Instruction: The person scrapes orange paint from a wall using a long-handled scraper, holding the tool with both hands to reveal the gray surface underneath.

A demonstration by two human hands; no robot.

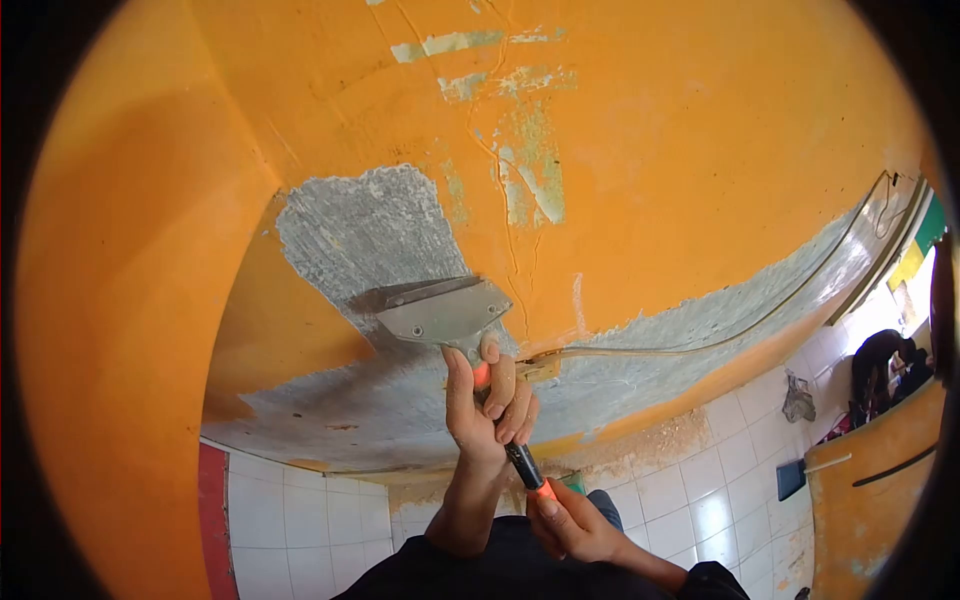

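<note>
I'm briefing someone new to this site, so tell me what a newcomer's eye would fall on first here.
First, the expanse of orange paint filling much of the view, broken by a rough grey patch left of the upper middle. Next, the broad-headed scraper near the centre, held by the left hand close to its head and the right hand farther down the handle.

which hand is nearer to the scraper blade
Left. The left hand grips the handle just below the scraper blade; the right hand is farther away, at the handle's bottom end.
</note>
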